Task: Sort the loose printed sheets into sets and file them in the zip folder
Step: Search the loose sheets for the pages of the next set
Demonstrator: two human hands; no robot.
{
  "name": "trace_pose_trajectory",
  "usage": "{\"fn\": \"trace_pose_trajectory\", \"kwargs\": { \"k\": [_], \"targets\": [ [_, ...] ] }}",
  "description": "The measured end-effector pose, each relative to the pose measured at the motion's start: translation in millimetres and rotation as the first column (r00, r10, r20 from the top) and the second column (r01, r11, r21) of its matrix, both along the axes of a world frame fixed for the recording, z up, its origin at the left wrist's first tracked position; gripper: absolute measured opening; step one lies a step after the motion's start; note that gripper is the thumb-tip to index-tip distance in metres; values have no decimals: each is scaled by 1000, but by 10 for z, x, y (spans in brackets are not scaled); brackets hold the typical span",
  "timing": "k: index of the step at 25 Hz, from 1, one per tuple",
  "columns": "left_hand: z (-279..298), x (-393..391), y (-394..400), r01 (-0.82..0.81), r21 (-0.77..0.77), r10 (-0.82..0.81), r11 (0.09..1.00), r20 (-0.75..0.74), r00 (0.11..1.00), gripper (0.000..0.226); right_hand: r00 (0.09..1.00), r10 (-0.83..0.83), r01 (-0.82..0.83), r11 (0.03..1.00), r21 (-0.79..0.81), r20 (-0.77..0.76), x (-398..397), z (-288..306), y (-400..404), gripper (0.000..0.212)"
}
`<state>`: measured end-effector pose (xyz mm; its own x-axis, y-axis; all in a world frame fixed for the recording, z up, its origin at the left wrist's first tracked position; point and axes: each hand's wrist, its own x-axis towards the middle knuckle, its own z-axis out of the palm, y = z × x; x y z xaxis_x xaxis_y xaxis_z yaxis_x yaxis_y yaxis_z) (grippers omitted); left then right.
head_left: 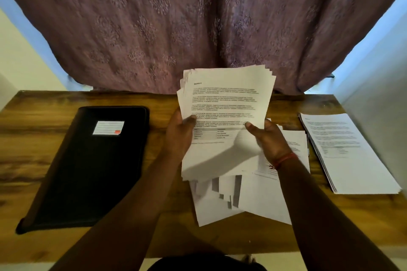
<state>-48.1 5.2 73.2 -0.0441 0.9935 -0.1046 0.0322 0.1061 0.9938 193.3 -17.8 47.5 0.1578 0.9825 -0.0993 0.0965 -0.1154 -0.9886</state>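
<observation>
Held stack of printed sheets point(226, 103) raised above the middle of the wooden counter point(39, 149), tilted up toward the camera, edges fanned unevenly at the top. Top sheet shows a bold heading, several blocks of text, and a small table lower down; wording too blurred to read. Left hand point(179, 136) clamped on the stack's left edge, thumb over the front face, fingers behind. Right hand point(267, 138) clamped on the lower right part of the stack, thumb pressed on the front; a red thread band point(285, 159) circles that wrist. Beneath the hands, a loose spread of sheets point(242, 200) lies flat on the counter, overlapping at odd angles, some with dark bars printed on them. Just right of the spread, near the counter's right edge, 1 squared pile of printed sheets point(352, 156) lies flat, text side up. Black zip folder point(88, 167) lies flat on the counter's left side, well apart from the papers, closed, with a white label point(108, 127) bearing a small red mark near its top. Behind the counter hangs a mauve patterned curtain point(198, 17). Pale walls on either side.
</observation>
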Motion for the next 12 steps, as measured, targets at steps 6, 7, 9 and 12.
{"fn": "trace_pose_trajectory", "kwargs": {
  "k": [6,7,9,12],
  "targets": [
    [398,280,-91,-9,125,-12,992,172,985,28,986,-49,83,973,215,-157,129,437,-99,27],
    [403,324,-131,-9,141,-13,990,150,989,28,988,-50,83,971,224,-148,165,453,-125,27],
    [388,412,-212,-6,154,-5,988,67,998,33,992,-42,66,976,210,-119,252,455,-165,28],
    [361,517,-282,-63,170,76,983,-67,995,41,992,32,-6,978,209,-121,355,438,-192,33]
  ]
}}
